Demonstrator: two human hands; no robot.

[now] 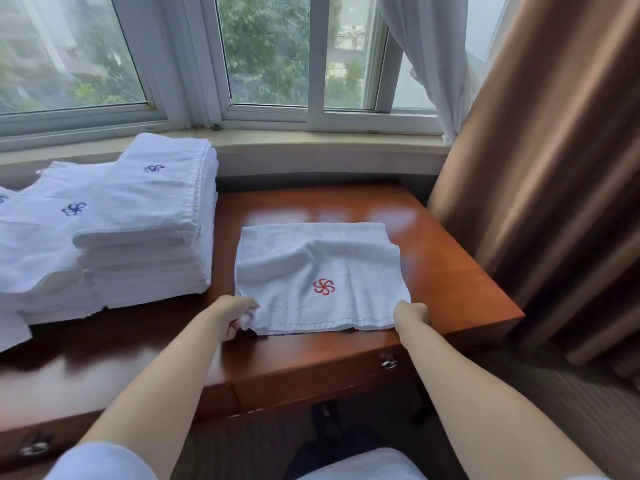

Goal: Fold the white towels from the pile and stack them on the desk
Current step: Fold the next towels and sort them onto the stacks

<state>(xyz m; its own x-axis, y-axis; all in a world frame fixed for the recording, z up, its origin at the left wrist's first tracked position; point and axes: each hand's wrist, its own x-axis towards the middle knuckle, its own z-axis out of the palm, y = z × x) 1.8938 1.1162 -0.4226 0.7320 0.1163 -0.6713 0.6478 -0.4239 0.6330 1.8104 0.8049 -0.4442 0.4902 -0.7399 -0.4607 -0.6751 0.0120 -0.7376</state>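
The white towel (322,271) is lying flat on the table (450,271), long axis running left to right, red emblem (324,286) facing up. The left hand (239,315) and right hand (412,315) are each pinching a near corner, grip closed on cloth. Folded towels (149,220) are sitting stacked to the left.

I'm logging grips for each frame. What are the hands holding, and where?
Both hold the towel with the red emblem: left hand pinches its near left corner, right hand its near right corner.

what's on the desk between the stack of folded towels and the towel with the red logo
Nothing: the head view shows only bare desk between the folded stack and the red-logo towel.
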